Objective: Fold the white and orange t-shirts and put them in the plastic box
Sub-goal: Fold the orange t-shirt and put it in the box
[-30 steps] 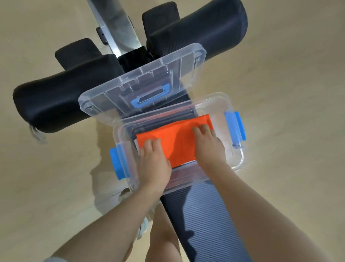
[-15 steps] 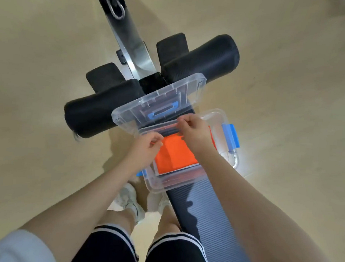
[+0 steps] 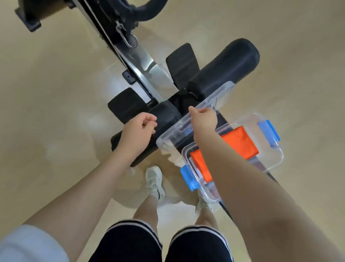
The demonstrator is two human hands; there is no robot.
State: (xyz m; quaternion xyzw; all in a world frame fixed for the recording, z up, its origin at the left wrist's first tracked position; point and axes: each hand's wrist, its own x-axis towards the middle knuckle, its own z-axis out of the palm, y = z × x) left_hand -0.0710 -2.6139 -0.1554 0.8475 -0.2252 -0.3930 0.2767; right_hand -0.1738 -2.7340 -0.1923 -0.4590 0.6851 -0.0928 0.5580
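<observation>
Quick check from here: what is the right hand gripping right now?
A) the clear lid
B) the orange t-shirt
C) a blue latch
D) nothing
A: the right hand curls over the upper edge of the clear lid, while the orange t-shirt lies untouched in the plastic box.

There are two hands, the left hand [image 3: 137,132] and the right hand [image 3: 203,121], one clear plastic box [image 3: 276,159] with one lid [image 3: 217,99] and two blue clips [image 3: 269,132], one orange t-shirt [image 3: 239,143], and two white shoes [image 3: 155,182].
</observation>
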